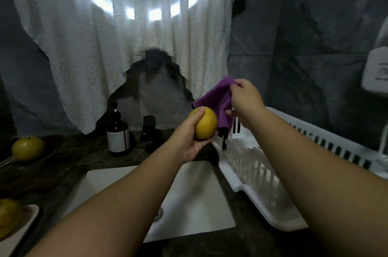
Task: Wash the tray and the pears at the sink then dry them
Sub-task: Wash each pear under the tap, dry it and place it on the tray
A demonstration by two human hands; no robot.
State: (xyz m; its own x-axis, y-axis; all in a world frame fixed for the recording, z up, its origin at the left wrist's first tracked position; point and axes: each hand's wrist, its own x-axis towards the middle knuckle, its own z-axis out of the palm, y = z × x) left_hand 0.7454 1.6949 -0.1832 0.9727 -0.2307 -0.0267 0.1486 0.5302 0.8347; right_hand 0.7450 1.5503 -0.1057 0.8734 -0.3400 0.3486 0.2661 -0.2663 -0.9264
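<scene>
Drying step, by the look of it; left hand (190, 141) cupped round a pear (205, 123) above the sink (197, 210); right hand (244, 99) pinching the purple cloth (218, 100) at one o'clock of the pear; next, probably, wrapping cloth over fruit; tray (25, 221) at eight o'clock on the surface (69, 151).

The scene is dim, lit mainly from behind a white curtain (117, 36) at the upper centre, where bright patches glare through. Wide-angle distortion bends the edges, and the whole frame looks soft and slightly blurred.
</scene>
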